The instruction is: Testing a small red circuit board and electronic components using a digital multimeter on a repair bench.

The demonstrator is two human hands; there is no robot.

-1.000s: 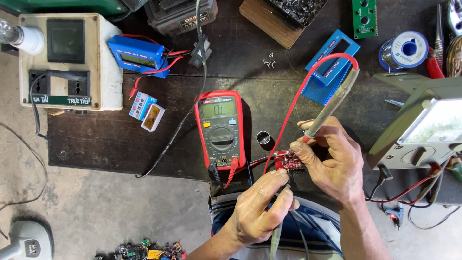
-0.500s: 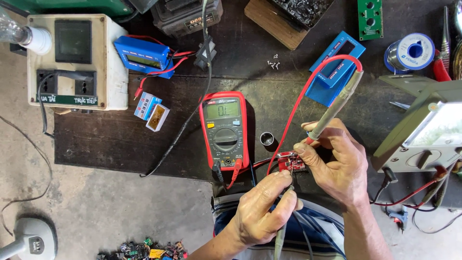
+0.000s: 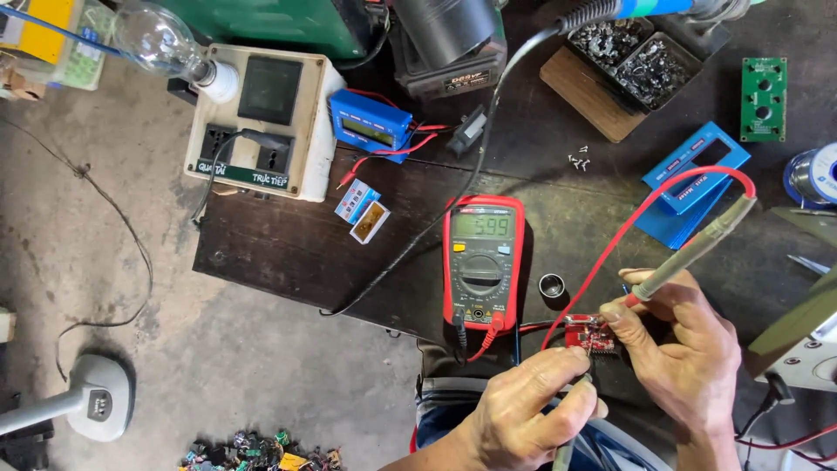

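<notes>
While your right hand (image 3: pixel 689 349) pinches the red probe (image 3: pixel 697 249) onto the small red circuit board (image 3: pixel 589 334) beside the red multimeter (image 3: pixel 482 262), your left hand (image 3: pixel 523 410) grips the other probe (image 3: pixel 565 449) against it.

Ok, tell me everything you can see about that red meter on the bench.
The red meter is a handheld tester with a red rubbery shell around a dark grey face. It lies flat on the dark bench, screen end away from the person. Its pale screen is lit with digits, above small coloured buttons and a round dial. A black lead and a red lead plug into its near end. A black cable runs past its left side. Neither hand touches it; a small metal ring sits just right of it.
</notes>
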